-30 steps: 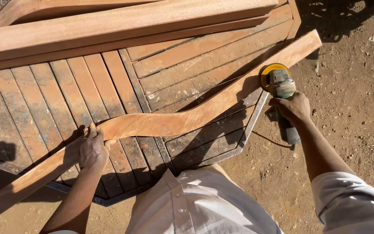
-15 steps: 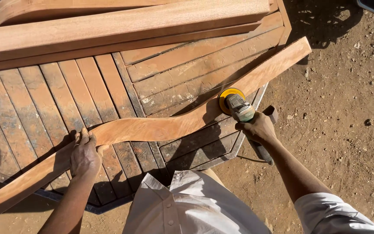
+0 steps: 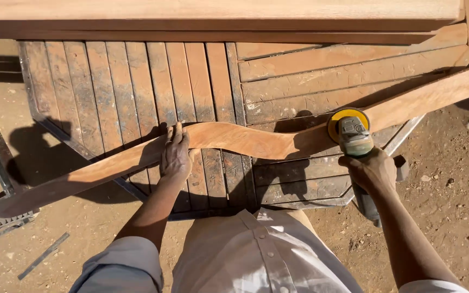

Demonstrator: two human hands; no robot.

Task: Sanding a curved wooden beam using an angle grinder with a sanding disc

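Sunlight throws hard shadows, so the sander's (image 3: 354, 138) yellow disc is half hidden behind its body, and the curved wooden piece (image 3: 234, 142) runs off frame at 3 o'clock. Right hand (image 3: 373, 171) has a closed grip on the sander; left hand (image 3: 176, 154) presses flat on the curved piece, lying across the slatted counter (image 3: 109, 92), dirt ground (image 3: 451, 217) at 4 o'clock.

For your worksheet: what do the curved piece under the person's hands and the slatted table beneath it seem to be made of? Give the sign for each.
Curved piece: bare, freshly sanded wood, probably; even orange-brown, matte, faint grain. Slatted table: weathered wood, seemingly unfinished; grey-brown slats with dark stains and gaps between them.
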